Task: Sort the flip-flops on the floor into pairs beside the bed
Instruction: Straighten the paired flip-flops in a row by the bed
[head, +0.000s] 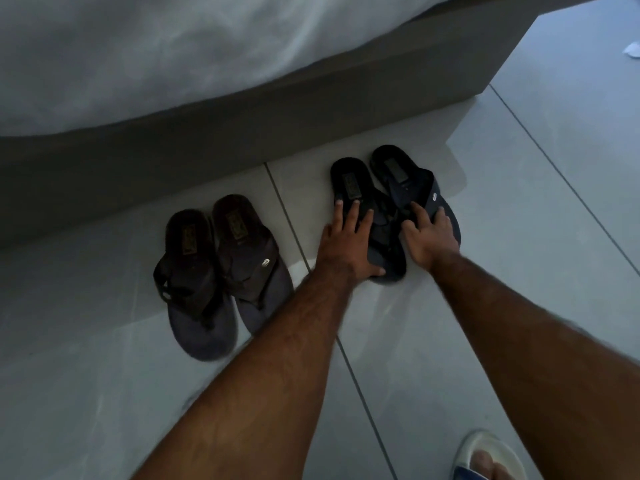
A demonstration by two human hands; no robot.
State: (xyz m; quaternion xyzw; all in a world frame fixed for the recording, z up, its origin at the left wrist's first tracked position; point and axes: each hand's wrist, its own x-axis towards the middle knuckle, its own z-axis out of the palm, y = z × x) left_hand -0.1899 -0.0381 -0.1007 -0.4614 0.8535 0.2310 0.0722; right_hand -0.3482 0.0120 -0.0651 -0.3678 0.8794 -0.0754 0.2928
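Note:
Two pairs of flip-flops lie on the grey tiled floor beside the bed. On the left, a brown flip-flop [194,282] and its mate [251,258] lie side by side, heels toward the bed, untouched. To the right lie two dark navy flip-flops. My left hand [346,240] rests flat on the left navy flip-flop [349,181], fingers spread and thumb at its toe end. My right hand [429,237] presses on the straps of the right navy flip-flop [401,171], covering its front part. The two navy flip-flops touch each other.
The bed base [242,129] runs along the top, with a white duvet [173,53] hanging over it. My foot in a white slide sandal [481,455] stands at the bottom right. A scrap of white paper [632,49] lies on the floor at the far right.

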